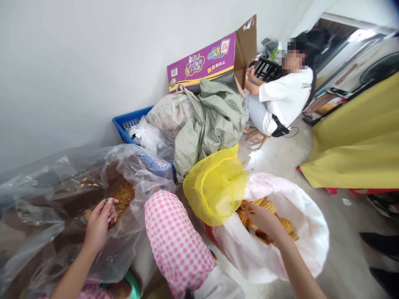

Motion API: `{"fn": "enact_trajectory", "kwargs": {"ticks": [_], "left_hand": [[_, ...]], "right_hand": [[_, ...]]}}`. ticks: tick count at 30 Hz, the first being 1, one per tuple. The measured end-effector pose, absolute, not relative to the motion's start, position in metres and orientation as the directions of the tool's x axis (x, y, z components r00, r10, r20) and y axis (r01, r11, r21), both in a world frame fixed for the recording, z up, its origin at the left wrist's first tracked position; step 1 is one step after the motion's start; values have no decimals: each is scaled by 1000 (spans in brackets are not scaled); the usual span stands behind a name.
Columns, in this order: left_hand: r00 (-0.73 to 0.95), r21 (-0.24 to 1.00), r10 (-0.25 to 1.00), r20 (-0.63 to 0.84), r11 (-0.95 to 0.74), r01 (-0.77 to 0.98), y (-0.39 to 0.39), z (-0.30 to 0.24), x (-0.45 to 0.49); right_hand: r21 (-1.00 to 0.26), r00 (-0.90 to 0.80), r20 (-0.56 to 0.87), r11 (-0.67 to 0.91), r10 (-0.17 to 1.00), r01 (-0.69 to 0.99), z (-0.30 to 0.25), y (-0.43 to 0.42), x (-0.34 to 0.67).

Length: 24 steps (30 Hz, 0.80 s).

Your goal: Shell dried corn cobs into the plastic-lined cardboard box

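My left hand is closed around a thin dark pointed tool with a green bit near the fingers. It hovers over a clear plastic liner, above loose corn kernels. My right hand reaches into a white woven sack of dried yellow corn cobs. Its fingers are curled at a cob near the sack's left side; they partly hide it. A yellow mesh bag hangs over the sack's left edge.
My knee in pink checked cloth lies between liner and sack. Beyond are a blue basket with bags, a green-grey sheet and a purple carton. Another person sits on a stool. Yellow cloth hangs at right.
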<state>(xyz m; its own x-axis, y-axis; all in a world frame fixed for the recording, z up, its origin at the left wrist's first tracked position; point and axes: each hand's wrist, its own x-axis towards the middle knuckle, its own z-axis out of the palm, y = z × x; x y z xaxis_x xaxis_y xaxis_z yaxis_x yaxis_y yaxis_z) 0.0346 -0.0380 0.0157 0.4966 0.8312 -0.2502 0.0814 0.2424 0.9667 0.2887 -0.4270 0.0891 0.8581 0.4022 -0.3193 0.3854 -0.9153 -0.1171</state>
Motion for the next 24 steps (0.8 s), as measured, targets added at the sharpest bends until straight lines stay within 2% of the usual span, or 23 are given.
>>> {"fn": "enact_trajectory", "kwargs": {"ticks": [3, 5, 9, 11, 14, 16, 19, 22, 24], "left_hand": [[466, 965, 847, -255, 253, 68, -36, 14, 34], [463, 965, 849, -255, 256, 62, -35, 14, 33], [467, 961, 842, -272, 260, 91, -35, 15, 34], [462, 959, 841, -283, 261, 111, -35, 16, 35], [447, 960, 850, -279, 257, 110, -35, 15, 36], [443, 962, 854, -272, 249, 111, -35, 13, 36], [460, 960, 843, -279, 239, 143, -34, 7, 36], [474, 958, 833, -287, 237, 163, -32, 3, 34], [476, 959, 833, -282, 236, 154, -31, 3, 34]], "right_hand": [[-235, 900, -237, -921, 365, 312, 97, -412, 313], [-298, 916, -144, -899, 375, 321, 102, -410, 331], [-361, 826, -62, -784, 561, 505, 100, -413, 367], [-302, 774, -144, -772, 617, 559, 93, -418, 379], [-102, 714, -331, -776, 617, 623, 78, -424, 381], [0, 690, -368, -742, 623, 670, 69, -425, 373], [95, 705, -315, -718, 635, 689, 63, -423, 358], [182, 680, -224, -656, 698, 733, 67, -426, 347], [198, 669, -158, -641, 726, 742, 71, -436, 341]]}}
